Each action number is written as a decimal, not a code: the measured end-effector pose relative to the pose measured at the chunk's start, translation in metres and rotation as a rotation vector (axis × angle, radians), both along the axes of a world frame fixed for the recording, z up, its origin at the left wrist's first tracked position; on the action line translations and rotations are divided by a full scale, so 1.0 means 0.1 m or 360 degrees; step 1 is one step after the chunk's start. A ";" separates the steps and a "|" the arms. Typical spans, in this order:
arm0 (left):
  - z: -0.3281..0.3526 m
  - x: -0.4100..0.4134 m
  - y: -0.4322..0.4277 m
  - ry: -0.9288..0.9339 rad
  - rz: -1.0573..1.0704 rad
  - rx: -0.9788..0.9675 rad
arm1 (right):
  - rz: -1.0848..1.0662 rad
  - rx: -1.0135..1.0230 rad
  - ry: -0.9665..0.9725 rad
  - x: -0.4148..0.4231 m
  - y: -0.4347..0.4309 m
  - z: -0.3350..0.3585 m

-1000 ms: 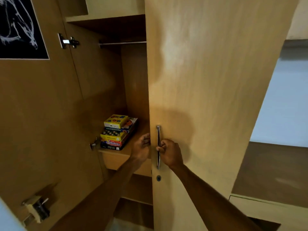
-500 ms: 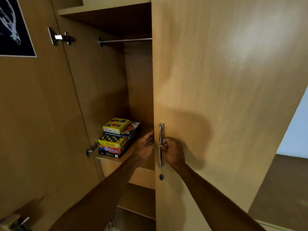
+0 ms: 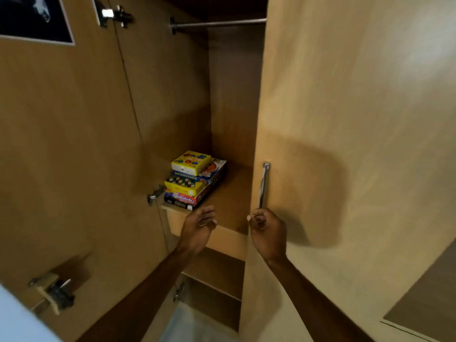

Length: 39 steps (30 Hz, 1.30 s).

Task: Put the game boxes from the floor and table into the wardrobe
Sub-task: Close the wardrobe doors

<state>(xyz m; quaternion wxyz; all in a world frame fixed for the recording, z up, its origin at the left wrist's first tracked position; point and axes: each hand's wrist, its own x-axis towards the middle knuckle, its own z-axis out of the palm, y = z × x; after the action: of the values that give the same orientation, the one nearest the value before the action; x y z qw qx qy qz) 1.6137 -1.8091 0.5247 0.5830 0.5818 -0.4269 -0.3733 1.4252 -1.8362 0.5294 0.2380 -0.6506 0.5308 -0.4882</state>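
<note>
A stack of several colourful game boxes (image 3: 193, 180) lies on a wooden shelf (image 3: 229, 198) inside the open wardrobe, a small yellow box on top. My left hand (image 3: 198, 227) hovers just in front of the shelf's front edge, fingers apart, holding nothing. My right hand (image 3: 266, 233) is curled around the lower end of the metal handle (image 3: 263, 183) of the right wardrobe door (image 3: 345, 144).
The left wardrobe door (image 3: 61, 156) stands swung open, with hinges and a dark poster (image 3: 32, 18) on it. A metal hanging rail (image 3: 219, 23) runs across the top inside. Lower shelves (image 3: 214, 270) sit beneath the boxes. Pale floor (image 3: 195, 327) shows at the bottom.
My left hand has drawn back from the door's edge to in front of the shelf. My right hand has slid down the handle. The view has tilted down and closer.
</note>
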 end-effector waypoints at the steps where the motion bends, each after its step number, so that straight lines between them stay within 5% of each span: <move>1: -0.09 0.15 0.15 -0.0063 0.0048 -0.0003 | 0.0088 0.0052 -0.0014 0.14 0.05 -0.06; 8: -0.34 1.22 1.41 -0.0173 0.0642 0.0048 | 0.0727 0.0301 0.0102 1.52 0.60 -0.29; 17: 0.26 2.35 2.80 -0.0597 0.1443 -0.0069 | 0.1243 0.0222 0.0008 3.23 1.56 0.04; 27: 0.50 2.71 2.73 -0.0496 0.1018 -0.0055 | 0.1097 0.0191 -0.0081 3.52 1.97 0.16; 39: 0.40 2.08 2.57 -0.0476 0.0322 -0.0468 | 0.0621 0.0265 -0.0145 2.42 2.16 -0.13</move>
<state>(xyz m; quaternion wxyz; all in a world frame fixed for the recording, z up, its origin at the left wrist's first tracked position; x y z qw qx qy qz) 1.8218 -1.5525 0.5645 0.6260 0.5794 -0.4980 -0.1565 1.6674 -1.6205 0.5168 0.4047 -0.6964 0.4221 -0.4161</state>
